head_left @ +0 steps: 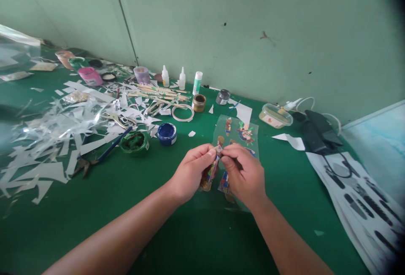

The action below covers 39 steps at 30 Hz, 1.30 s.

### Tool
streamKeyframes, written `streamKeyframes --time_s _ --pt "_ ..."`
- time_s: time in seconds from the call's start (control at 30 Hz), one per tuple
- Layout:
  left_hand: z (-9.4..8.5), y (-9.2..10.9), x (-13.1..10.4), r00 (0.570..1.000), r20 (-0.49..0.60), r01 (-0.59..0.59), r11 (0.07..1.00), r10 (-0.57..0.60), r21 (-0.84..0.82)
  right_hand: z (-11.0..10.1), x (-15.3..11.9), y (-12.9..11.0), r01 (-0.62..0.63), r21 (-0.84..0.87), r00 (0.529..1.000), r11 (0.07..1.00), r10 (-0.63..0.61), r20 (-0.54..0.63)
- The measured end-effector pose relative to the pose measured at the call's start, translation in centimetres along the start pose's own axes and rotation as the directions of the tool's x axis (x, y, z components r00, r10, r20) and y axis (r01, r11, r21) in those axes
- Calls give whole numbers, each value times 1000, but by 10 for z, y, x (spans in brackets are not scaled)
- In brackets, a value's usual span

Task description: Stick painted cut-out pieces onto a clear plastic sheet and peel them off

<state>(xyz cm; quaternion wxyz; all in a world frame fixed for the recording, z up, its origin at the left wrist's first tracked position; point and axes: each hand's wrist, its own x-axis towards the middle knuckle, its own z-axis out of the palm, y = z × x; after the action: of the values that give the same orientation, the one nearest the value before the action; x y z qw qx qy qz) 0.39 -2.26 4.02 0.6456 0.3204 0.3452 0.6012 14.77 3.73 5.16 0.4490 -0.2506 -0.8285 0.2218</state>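
Close together at the middle of the view, both hands pinch the top of a small painted cutout (207, 178) with a shiny clear edge. My left hand (191, 171) is closed on it from the left, its thumb on the upper end. My right hand (247, 173) pinches the same end with thumb and forefinger; exactly what lies between the fingertips is hidden. Beneath the hands is a clear plastic sheet (236, 119) with several painted pieces, among them a colourful figure (245, 133) near its far edge. The right hand covers some of them.
Left of the hands stand open jars of blue paint (167, 134) and green paint (134, 142), with blue-handled pliers (106, 152) beside them. Paper scraps (47, 171) spread leftwards. Glue bottles (166, 76) stand near the wall. At right lie a plastic tub (275, 116) and printed sheet (341, 199).
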Motion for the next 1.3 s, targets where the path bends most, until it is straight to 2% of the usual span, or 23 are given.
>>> streamKeyframes --time_s 0.27,0.67,0.77,0.87,0.93,1.0,1.17,1.3 --pt "3 4 2 999 49 20 993 -14 -120 4 -3 4 50 -11 998 999 -51 -47" --pt "2 6 3 995 98 34 989 -20 -142 4 -4 5 59 -70 994 996 -65 -84" --pt "4 6 2 994 103 38 992 -25 -118 2 -2 9 0 -120 990 993 -18 -140" --pt "7 5 -1 992 120 54 995 -44 -84 -7 3 17 -118 -173 961 978 68 -269" --pt "8 4 -2 993 111 43 995 -33 -85 -13 5 19 -134 -185 948 973 72 -310" --pt "7 3 -1 997 76 15 998 -11 -62 -17 6 17 -89 -179 958 980 36 -283" --pt "1 1 0 999 14 -38 999 37 35 -12 2 4 76 -88 991 993 -85 -102" --pt "0 1 0 1000 -1 -25 997 25 69 -5 -1 0 90 -5 996 996 -90 -29"
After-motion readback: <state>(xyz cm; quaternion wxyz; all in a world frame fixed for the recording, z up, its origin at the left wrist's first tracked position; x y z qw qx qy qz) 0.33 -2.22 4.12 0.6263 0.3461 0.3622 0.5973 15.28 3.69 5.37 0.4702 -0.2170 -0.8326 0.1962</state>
